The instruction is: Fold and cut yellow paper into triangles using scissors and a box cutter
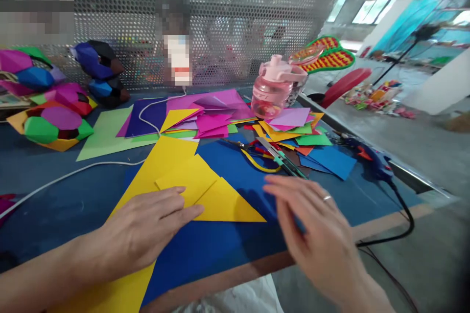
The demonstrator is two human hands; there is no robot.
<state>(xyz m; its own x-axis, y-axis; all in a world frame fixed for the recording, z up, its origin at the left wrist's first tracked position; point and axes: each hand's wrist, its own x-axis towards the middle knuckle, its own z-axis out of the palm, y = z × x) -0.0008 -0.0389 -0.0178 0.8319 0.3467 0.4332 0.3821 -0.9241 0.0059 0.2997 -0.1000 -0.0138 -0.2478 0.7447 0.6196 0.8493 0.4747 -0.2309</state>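
My left hand [147, 225] lies flat over yellow paper, its fingers stretched out and holding nothing. Beneath its fingertips, a yellow paper piece with angled edges [235, 205] shows a smaller flap or sheet on top; I cannot tell whether these are joined. A long yellow sheet [161, 151] runs under them and down to the front left. Below that, a large blue sheet [194, 249] covers part of the table. My right hand [312, 225] hovers just right of the yellow piece's tip, fingers extended, a ring on one, with no object in it.
Scissors [246, 149] and a green-handled cutter [279, 156] lie beyond my right hand. A glue gun [370, 156] sits at the right edge. Behind stand a pink bottle [273, 90], colourful paper stacks [216, 117], folded paper shapes [58, 124] and a white cable [81, 173].
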